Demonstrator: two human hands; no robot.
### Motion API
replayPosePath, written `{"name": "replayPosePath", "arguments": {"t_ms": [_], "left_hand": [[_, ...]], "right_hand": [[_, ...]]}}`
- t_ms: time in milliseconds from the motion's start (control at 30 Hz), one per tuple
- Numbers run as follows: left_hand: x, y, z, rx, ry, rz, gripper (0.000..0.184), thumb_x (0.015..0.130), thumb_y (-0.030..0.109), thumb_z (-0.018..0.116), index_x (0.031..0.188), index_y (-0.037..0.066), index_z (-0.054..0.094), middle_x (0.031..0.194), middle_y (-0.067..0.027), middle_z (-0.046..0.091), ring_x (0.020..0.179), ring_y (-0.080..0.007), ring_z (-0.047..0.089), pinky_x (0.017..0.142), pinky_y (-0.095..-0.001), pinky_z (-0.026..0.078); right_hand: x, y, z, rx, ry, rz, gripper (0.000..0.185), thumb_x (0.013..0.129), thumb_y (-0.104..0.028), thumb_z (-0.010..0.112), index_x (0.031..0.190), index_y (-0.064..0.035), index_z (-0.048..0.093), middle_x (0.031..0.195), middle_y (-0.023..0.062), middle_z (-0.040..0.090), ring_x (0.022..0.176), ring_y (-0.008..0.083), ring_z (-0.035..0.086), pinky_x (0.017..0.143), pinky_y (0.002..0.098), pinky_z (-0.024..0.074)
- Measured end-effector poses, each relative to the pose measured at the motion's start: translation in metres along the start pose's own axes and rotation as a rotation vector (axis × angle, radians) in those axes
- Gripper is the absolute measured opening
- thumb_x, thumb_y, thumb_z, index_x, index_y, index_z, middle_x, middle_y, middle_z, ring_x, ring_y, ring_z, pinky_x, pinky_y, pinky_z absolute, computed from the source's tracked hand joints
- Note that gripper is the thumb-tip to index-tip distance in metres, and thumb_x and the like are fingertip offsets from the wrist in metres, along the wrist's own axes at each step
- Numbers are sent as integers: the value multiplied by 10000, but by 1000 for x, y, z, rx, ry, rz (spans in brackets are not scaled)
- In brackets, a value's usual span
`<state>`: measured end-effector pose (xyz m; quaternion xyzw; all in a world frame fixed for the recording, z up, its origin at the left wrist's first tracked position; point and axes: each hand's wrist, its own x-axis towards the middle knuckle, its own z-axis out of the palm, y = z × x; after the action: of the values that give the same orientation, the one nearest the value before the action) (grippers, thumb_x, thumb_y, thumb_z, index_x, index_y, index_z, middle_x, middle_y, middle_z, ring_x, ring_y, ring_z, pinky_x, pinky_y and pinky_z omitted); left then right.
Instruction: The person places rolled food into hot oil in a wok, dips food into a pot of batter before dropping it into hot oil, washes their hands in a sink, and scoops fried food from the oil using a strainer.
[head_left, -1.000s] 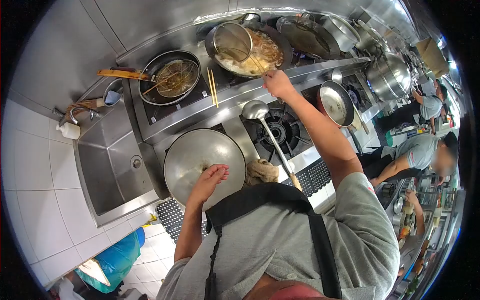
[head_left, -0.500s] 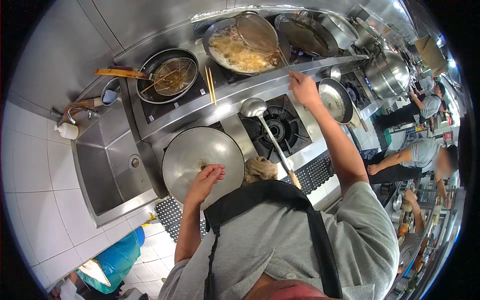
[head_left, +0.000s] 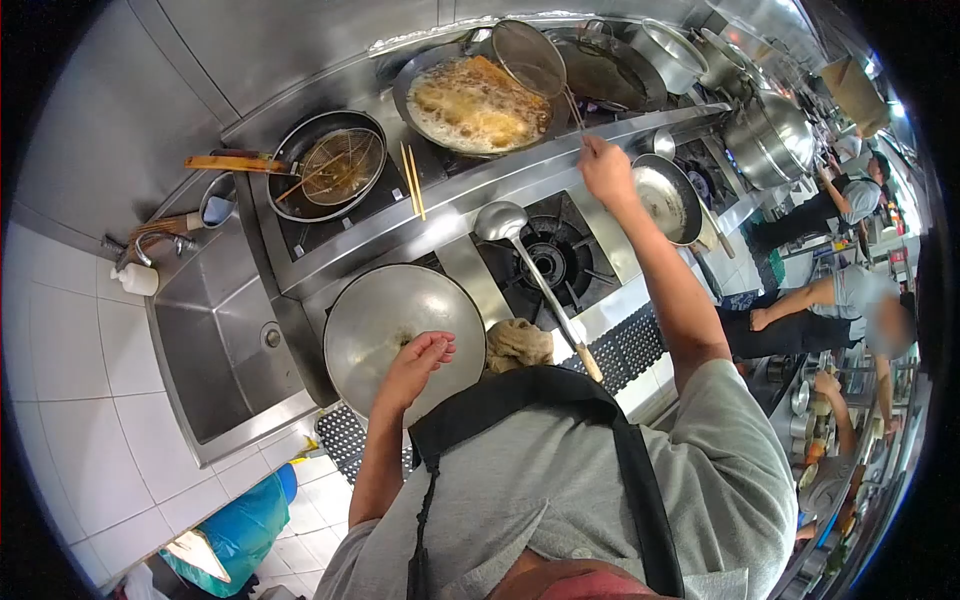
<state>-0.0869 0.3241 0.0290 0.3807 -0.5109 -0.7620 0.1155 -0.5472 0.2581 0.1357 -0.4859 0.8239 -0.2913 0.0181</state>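
Our right hand [head_left: 605,168] is closed round the thin handle of the strainer [head_left: 530,58]; our left hand [head_left: 428,352] is half curled, holding nothing, above the big pan [head_left: 380,300]. The strainer's mesh lies beyond the right hand, tilted at the right edge of the frothing pan [head_left: 400,95]; contact with the rim unclear. Ladle [head_left: 505,220] nearer us, left of that hand. Our judgement: keep the wrist steady, lower the mesh gently and avoid splashing; forearm clear of the heat.
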Motion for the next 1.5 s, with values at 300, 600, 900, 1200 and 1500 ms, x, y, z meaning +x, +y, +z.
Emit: {"name": "replayPosePath", "arguments": {"t_ms": [300, 600, 900, 1200, 1500], "left_hand": [[-7, 2, -6, -44, 54, 7, 393, 1078, 373, 547, 1307, 68, 643, 1167, -46, 685, 1046, -145, 629, 945, -300, 470], [-4, 2, -16, -38, 106, 10, 386, 1083, 370, 539, 1306, 75, 648, 1163, -50, 686, 1052, -145, 644, 933, -300, 481], [-4, -3, -12, -69, 95, 3, 386, 1083, 377, 539, 1301, 79, 649, 1160, -45, 687, 1047, -146, 643, 929, -305, 479], [2, -1, -13, -46, 82, -15, 388, 1080, 380, 539, 1299, 78, 649, 1161, -49, 695, 1044, -144, 645, 931, -305, 478], [-3, 3, -8, -37, 75, -25, 380, 1087, 361, 529, 1312, 76, 641, 1170, -52, 691, 1059, -148, 643, 937, -306, 478]], "right_hand": [[43, -2, 78, -197, -14, 28, 247, 920, -158, 543, 1040, -10, 700, 960, 308, 713, 966, 497, 692, 899, 560, 550], [66, -38, 77, -302, -179, 55, 268, 900, -135, 583, 1104, 1, 690, 1111, 283, 715, 1060, 451, 696, 937, 514, 560], [25, -31, 87, -327, -127, 31, 275, 897, -77, 553, 1141, 43, 595, 1039, 294, 714, 988, 441, 719, 869, 496, 586], [19, -11, 79, -475, -129, -29, 476, 977, -103, 487, 1415, 86, 480, 1137, 270, 692, 1018, 398, 727, 864, 443, 599], [36, 11, 80, -117, -79, 199, 311, 928, -125, 520, 1175, 7, 656, 1105, 309, 710, 1099, 450, 683, 966, 508, 551]]}}
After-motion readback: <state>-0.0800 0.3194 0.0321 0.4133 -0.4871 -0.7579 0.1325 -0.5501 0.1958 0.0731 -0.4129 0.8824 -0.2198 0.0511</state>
